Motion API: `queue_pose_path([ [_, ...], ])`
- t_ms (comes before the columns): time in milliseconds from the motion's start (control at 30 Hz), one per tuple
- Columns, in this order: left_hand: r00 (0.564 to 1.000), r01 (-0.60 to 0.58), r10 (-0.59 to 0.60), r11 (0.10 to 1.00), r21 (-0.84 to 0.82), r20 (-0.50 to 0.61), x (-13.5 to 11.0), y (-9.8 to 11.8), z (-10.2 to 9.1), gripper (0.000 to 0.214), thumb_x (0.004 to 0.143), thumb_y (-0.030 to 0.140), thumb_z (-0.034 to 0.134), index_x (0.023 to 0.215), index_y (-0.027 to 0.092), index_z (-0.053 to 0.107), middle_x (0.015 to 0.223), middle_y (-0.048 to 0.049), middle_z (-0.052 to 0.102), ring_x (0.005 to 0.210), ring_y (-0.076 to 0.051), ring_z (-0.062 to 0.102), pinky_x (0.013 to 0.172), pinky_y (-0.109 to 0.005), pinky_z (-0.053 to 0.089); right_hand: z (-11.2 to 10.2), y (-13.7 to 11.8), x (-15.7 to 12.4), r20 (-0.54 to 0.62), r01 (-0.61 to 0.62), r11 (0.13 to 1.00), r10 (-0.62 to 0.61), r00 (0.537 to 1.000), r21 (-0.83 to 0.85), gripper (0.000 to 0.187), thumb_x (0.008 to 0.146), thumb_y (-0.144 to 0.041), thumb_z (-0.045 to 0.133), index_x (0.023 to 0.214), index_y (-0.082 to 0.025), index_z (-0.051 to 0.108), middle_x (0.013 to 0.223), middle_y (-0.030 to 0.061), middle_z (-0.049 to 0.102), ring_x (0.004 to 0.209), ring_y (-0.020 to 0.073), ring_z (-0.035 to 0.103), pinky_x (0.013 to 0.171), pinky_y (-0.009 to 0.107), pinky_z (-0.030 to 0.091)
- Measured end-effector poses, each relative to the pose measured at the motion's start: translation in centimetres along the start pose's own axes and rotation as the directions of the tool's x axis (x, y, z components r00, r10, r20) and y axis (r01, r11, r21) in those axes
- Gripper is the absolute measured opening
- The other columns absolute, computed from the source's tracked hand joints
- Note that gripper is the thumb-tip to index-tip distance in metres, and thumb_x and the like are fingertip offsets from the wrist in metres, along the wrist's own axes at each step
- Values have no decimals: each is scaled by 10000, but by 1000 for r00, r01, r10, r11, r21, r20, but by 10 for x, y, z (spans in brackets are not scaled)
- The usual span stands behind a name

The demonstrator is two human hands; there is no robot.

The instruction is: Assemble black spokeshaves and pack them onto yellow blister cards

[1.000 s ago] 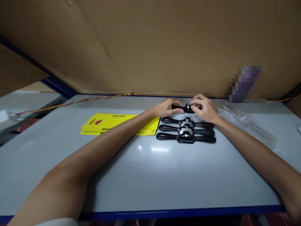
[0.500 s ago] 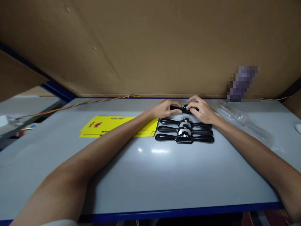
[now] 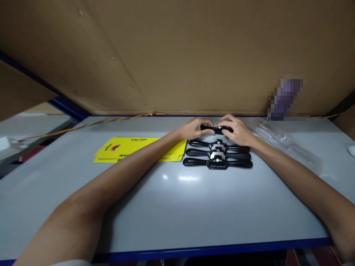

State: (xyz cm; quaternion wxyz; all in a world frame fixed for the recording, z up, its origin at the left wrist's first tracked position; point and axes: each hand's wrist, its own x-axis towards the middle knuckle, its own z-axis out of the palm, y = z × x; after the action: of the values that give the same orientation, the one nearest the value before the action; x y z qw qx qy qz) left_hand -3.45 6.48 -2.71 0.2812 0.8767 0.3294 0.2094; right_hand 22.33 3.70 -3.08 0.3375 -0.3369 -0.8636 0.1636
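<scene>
left hand [image 3: 195, 128] and right hand [image 3: 237, 131] grip the rearmost spokeshave [image 3: 217, 130] near the far edge of the bench [image 3: 177, 210]; apparent step: positioning. next move likely needs even support.

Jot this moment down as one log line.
left hand: holding black tool | right hand: holding same tool | table: three more tools, yellow cards, clear plastic packaging

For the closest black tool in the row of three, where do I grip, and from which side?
Probably by its right handle, coming from the near side. On the nearest black tool that handle is rounded and juts out sideways from the middle, while the next tool lies close behind. Best avoid its centre, by the metal plate.
</scene>
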Motion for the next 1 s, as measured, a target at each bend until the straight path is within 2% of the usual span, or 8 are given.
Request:
queue_pose_path([
  [133,1000,4,-4,1000,5,14,0,2,0,502,949,603,634,1112,138,730,1066,-82,797,937,-204,703,792,-275,521,-3,-3,0,115,14,1000,-15,993,6,359,890,-219,537,1165,-209,768,1313,124,598,1167,281,636,1096,510,466],
  [300,1000,-11,11,1000,-6,15,0,1,0,511,947,606,628,1106,130,724,1081,-95,796,962,-220,715,805,-285,523,-7,-7,0,165,38,999,-40,986,13,205,866,-230,530,988,-211,693,1302,125,556,1193,283,604,1098,501,452],
  [400,1000,8,-8,1000,7,8,0,1,-1,529,942,625,629,1115,134,726,1084,-95,797,952,-221,716,807,-291,529,-8,-9,0,134,47,999,-49,990,15,139,883,-241,509,922,-202,637,1289,143,543,1139,280,608,1077,498,457],
  [467,1000,15,-15,1000,11,5,0,1,-1,547,931,644,633,1116,139,732,1086,-94,799,960,-228,718,820,-299,538,-7,-9,-1,103,46,999,-47,994,9,149,909,-253,501,946,-204,637,1273,143,555,1125,283,610,1073,498,460],
  [600,999,38,-38,999,11,2,-1,2,-1,554,925,648,638,1125,141,739,1111,-101,800,989,-242,724,836,-308,548,-4,-5,-1,49,11,1000,-9,999,-29,269,931,-243,508,1119,-202,696,1295,134,584,1168,295,615,1094,499,460],
  [733,999,41,-41,999,11,4,-1,2,-1,548,925,644,638,1119,141,733,1099,-104,801,971,-237,722,827,-310,544,-2,-3,-1,97,-4,998,10,995,-67,359,946,-235,541,1252,-202,725,1357,134,586,1193,288,632,1102,488,474],
  [867,1000,28,-28,1000,9,6,0,2,-1,557,922,660,637,1103,141,729,1073,-97,795,953,-230,712,814,-304,533,0,0,0,95,21,999,-17,995,-36,280,1013,-278,542,1168,-222,769,1312,125,601,1192,269,639,1110,477,471],
  [1000,999,38,-38,999,27,7,-1,0,0,592,922,682,627,1113,131,726,1033,-91,788,890,-214,689,762,-290,515,0,1,3,-4,19,999,-19,1000,50,294,1047,-296,497,1118,-222,773,1219,111,641,1150,255,646,1091,470,479],
])
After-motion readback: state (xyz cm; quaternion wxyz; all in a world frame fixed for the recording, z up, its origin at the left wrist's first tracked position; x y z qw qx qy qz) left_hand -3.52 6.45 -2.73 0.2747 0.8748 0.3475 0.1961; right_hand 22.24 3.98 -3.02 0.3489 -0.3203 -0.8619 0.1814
